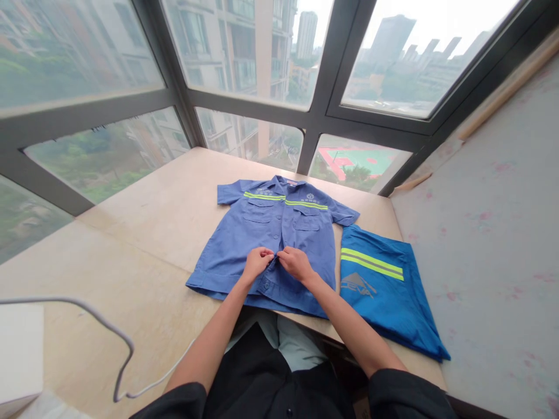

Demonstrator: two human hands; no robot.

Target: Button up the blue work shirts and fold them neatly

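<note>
The head view showed a blue short-sleeved work shirt (227, 244) spread front-up on the wooden tabletop (135, 227), collar toward the windows (248, 52), presumably so its button placket (276, 227) faced the person. The left hand (257, 262) and right hand (297, 263) pinched the placket's lower part, likely keeping both edges together. A folded reflective-striped garment (384, 308) lay beside it, apparently leaving working room.

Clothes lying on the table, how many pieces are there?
2: the short-sleeved button-up shirt, spread out in the middle, and the folded blue garment just to its right. Any piece tucked inside the folds would be hidden.
</note>
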